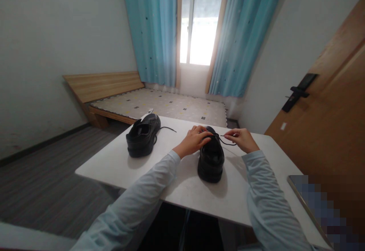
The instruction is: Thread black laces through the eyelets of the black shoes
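A black lace-up shoe [211, 163] stands on the white table in front of me, its heel toward me. My left hand [195, 139] lies over the left side of its upper near the laces, fingers curled and thumb on the opening's edge. Just right of the shoe, my right hand [241, 139] pinches a thin black shoelace [228, 144] between thumb and fingertips. The lace runs from the shoe's eyelets to that hand. The matching black shoe [142, 135] stands apart on the left, a loose lace end [169, 128] trailing to its right.
The white table [182, 188] carries both shoes. Behind it is a low bed [171, 103] with a wooden headboard, under a window with blue curtains [155, 34]. A wooden door [322, 103] stands at the right. At the lower right is a partly blurred flat object [308, 205].
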Demonstrator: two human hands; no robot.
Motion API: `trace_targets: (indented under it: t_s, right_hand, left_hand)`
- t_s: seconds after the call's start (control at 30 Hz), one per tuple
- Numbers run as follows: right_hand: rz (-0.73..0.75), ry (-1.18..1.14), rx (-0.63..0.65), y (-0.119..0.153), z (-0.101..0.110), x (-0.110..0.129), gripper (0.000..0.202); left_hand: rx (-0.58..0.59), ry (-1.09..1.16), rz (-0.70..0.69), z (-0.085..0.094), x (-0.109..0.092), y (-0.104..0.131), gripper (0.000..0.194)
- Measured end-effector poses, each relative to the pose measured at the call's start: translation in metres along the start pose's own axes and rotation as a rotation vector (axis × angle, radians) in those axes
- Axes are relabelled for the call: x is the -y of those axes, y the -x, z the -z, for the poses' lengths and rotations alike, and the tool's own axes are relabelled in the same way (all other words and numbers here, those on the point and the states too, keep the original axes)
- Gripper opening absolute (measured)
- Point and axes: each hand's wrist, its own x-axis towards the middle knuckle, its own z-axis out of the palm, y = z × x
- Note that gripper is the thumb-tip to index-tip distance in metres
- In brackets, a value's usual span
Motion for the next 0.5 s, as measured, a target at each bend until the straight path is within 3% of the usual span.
trace_targets:
  t_s: [0.23, 0.5]
  right_hand:
    - [0.038, 0.130, 0.087, 0.000, -0.001, 0.007, 0.019]
    - [0.079, 0.188, 0.074, 0.002, -0.005, 0.013, 0.015]
  left_hand:
    - [-0.004, 0.005, -0.003, -0.001, 0.000, -0.001, 0.033]
    - [-0.009, 0.007, 0.006, -0.002, -0.001, -0.003, 0.032]
